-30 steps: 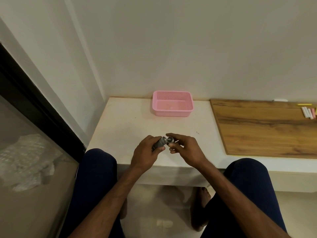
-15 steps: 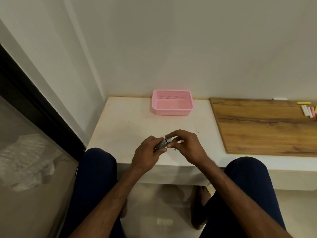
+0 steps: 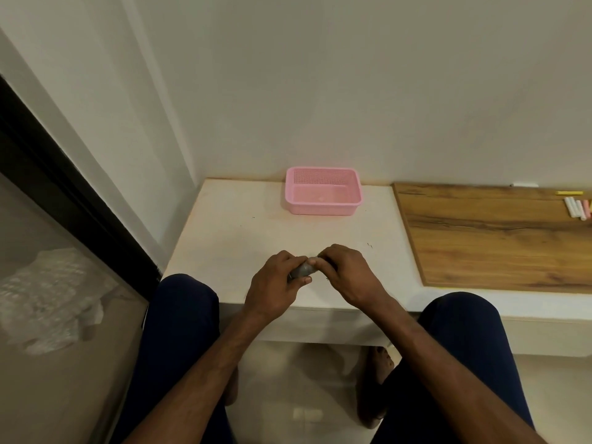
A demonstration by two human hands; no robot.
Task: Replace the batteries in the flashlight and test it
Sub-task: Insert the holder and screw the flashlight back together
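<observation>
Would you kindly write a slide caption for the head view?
Both hands, left hand and right hand, grip a small grey flashlight over the white table, pink basket behind.

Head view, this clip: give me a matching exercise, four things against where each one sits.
Things:
1. flashlight
2. basket
3. chalk sticks
4. wooden board

Places:
A. far right, lying on the board
B. at the back of the white table, by the wall
C. held between left hand and right hand
D. on the ledge to the right of the table

Pairs: 1-C, 2-B, 3-A, 4-D
</observation>
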